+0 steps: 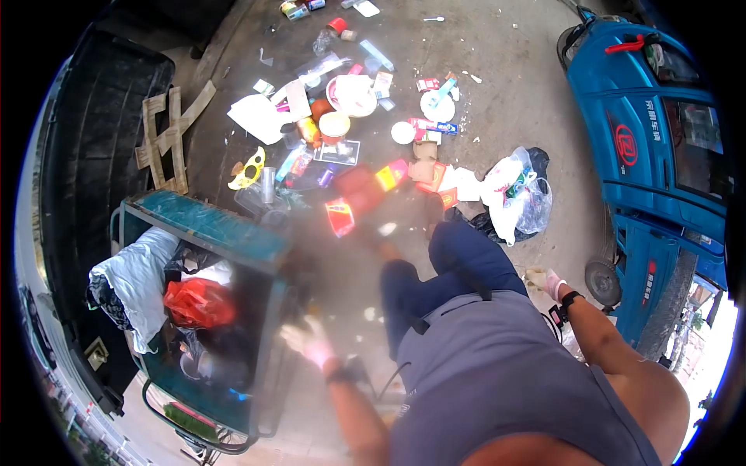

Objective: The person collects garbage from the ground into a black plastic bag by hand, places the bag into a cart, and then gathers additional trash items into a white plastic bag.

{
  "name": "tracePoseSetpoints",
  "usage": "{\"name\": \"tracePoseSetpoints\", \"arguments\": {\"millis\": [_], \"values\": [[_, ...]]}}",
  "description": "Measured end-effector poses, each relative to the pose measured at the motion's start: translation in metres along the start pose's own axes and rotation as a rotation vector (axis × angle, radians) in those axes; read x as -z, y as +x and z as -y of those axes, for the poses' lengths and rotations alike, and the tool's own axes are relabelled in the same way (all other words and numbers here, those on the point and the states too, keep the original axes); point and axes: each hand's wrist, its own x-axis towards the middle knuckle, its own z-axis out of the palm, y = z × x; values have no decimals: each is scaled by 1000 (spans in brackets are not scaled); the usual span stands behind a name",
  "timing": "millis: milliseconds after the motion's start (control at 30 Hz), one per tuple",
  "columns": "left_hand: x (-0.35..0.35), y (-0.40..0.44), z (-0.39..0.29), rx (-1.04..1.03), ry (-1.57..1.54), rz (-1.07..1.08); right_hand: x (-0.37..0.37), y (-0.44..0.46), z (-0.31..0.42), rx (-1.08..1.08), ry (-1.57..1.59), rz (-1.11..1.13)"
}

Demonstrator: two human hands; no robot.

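My gloved left hand (311,342) spreads open, empty, beside the green cart (202,213), held out from my side, likely for balance mid-stride. My gloved right hand (546,281), loosely open with nothing visible in it, hangs near the blue three-wheeler's tire (603,281), clear of my thigh. Beyond my knees, the white plastic bag (505,190) slumps against a black bag (538,161) on the ground, its long axis running away from me, one end toward my legs, the other toward the far pavement. It seems set apart to keep its contents together. Ahead of my feet, red-and-yellow cartons (339,217) lie blurred; the litter spreads outward past a white-lidded tub (334,124), perhaps laid loose for picking through. In the cart, a red plastic bag (200,301) sits beside white sheeting (144,272) draped over the rim, probably to save room inside.
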Motion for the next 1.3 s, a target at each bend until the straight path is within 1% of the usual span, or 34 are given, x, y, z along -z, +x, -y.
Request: {"name": "tracePoseSetpoints", "arguments": {"millis": [67,167,267,333,367,400,467,567,633,700,733,800,900,1000,1033,1133,1233,1300], "values": [[3,-1,-3,2,2,23,2,2,-3,23,-11,4],[4,-1,-6,58,-3,86,7,15,0,100,-41,126],[-4,4,-4,72,57,92,16,44,-11,312,-108,133],[-7,6,-2,102,88,105,39,49,4,230,-125,191],[-3,4,-8,109,50,100,51,53,15,188,-138,223],[-5,4,-7,119,54,103,64,74,13,219,-146,238],[-10,12,-5,113,74,102,89,131,-17,269,-148,256],[-25,20,7,90,102,88,129,134,-11,28,83,131],[-35,20,8,110,155,26,157,132,-13,6,77,116],[-40,21,12,101,133,-3,173,131,-17,-60,55,60],[-35,17,5,107,116,4,181,137,-26,-66,-10,72],[-20,13,-9,108,94,24,193,150,-37,-72,-135,94],[-16,12,-13,85,98,38,199,158,-37,-15,-134,85],[-18,14,-13,105,114,28,208,185,-35,58,-87,158],[-19,14,-14,115,116,24,208,184,-21,71,-92,160],[-12,12,-23,195,68,105,209,185,18,109,-118,145],[-20,18,-9,180,44,101,208,187,40,130,-145,109],[-26,28,2,178,84,73,211,187,51,134,-156,98]]}}
